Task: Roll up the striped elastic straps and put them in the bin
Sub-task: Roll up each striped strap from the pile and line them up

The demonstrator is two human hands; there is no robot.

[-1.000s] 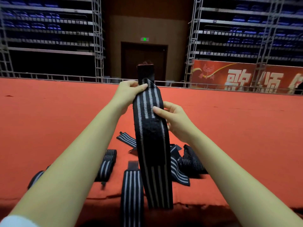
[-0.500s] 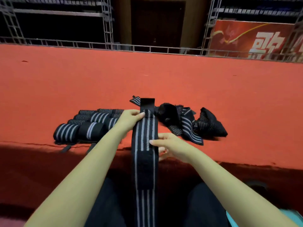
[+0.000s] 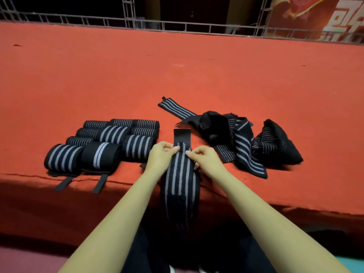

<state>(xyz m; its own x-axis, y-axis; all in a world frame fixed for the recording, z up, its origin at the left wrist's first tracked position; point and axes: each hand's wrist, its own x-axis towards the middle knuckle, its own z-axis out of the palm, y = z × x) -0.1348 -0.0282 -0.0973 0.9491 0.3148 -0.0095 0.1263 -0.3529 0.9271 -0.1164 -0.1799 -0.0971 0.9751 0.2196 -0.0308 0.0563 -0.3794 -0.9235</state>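
A black strap with grey stripes (image 3: pixel 182 180) lies lengthwise over the front edge of the red surface, its plain black end tab pointing away from me. My left hand (image 3: pixel 160 157) pinches its left edge near that tab, and my right hand (image 3: pixel 204 160) pinches the right edge opposite. The strap's lower part hangs down toward my lap. Several rolled striped straps (image 3: pixel 102 142) sit in rows to the left. A loose heap of unrolled straps (image 3: pixel 236 138) lies to the right. No bin is in view.
The red carpeted platform (image 3: pixel 177 71) stretches far ahead to a metal railing (image 3: pixel 177 26). Two black tabs (image 3: pixel 82 181) from the rolls hang over the platform's front edge. A teal corner (image 3: pixel 352 265) shows at the bottom right.
The strap came down from raised in front of me to lying on the platform edge. My right hand moved up level with my left near the tab. The camera tilted downward.
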